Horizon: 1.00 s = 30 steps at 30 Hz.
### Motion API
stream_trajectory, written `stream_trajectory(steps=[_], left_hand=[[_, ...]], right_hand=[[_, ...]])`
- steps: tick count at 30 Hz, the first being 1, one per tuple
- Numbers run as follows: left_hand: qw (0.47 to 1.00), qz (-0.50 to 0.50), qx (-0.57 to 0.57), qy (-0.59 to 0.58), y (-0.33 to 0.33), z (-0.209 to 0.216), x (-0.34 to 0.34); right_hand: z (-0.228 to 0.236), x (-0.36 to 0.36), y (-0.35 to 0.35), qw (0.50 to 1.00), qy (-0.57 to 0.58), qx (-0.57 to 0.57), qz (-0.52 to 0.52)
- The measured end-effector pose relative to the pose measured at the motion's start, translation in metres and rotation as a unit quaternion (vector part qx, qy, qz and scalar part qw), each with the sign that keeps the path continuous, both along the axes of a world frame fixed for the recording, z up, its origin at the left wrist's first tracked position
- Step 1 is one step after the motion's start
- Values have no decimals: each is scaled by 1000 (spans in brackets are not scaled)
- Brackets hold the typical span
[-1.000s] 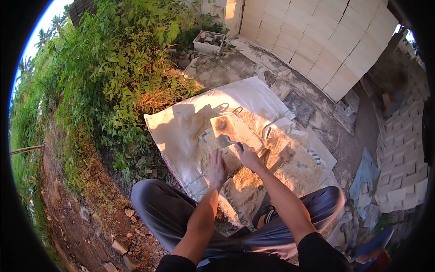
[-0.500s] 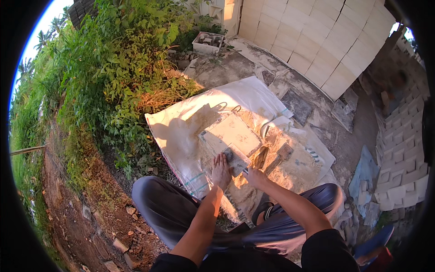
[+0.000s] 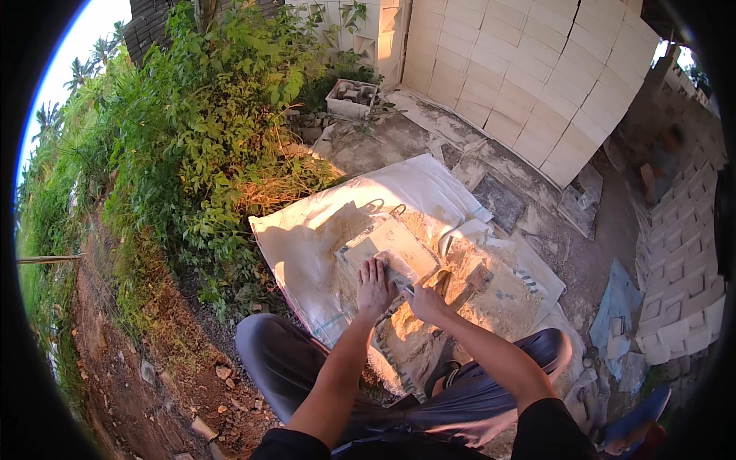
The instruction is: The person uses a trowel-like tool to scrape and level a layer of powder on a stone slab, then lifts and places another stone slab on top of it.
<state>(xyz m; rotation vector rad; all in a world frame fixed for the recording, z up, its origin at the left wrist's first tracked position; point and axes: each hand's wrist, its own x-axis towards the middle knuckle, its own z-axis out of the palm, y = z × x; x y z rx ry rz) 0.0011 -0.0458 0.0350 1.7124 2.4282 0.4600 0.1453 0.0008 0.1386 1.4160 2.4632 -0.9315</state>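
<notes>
My left hand point(image 3: 376, 288) lies with its fingers stretched flat on the near left part of a pale rectangular slab or mould point(image 3: 399, 244) with metal loops at its far side. A smaller grey flat piece point(image 3: 397, 267) rests at the slab's near edge, partly hidden by that hand. My right hand point(image 3: 427, 303) is closed close beside it, around something with a narrow greyish end that I cannot make out. Just beyond the right hand is a brass-coloured object point(image 3: 439, 280), partly covered. Sandy powder point(image 3: 460, 307) lies around the slab.
A white woven sheet point(image 3: 429, 180) lies under the work. A brownish block point(image 3: 480, 277) sits on its right side. Beyond are a dark flat slab point(image 3: 498, 203), a white crate point(image 3: 353, 100) and stacked pale blocks point(image 3: 529, 84). Bushes point(image 3: 230, 130) grow on the left.
Both hands have moved farther forward over the slab, and the left hand now covers more of its near edge. The view has tilted slightly, so the sheet sits lower in the picture.
</notes>
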Motion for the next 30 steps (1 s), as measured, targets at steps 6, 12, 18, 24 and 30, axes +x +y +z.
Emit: stream_trajectory(steps=[6,12,18,24,30], left_hand=[[993,10,-115,-4,22,-1,-82],[992,24,-121,-10,10,-15,-40],[993,-23,-108,-38,-23,-10,27],[983,-57,-175,-20,-54,-25,72],[931,-186,-310,-38,-47,-15,114]], right_hand=[[-28,-86,28,1000,-10,-20,20],[-50,-52,18,999,-49,-15,10],[-53,24,-17,999,-44,-23,-7],[-49,77,-56,998,-50,-23,-20],[-61,129,-62,991,-69,-41,103]])
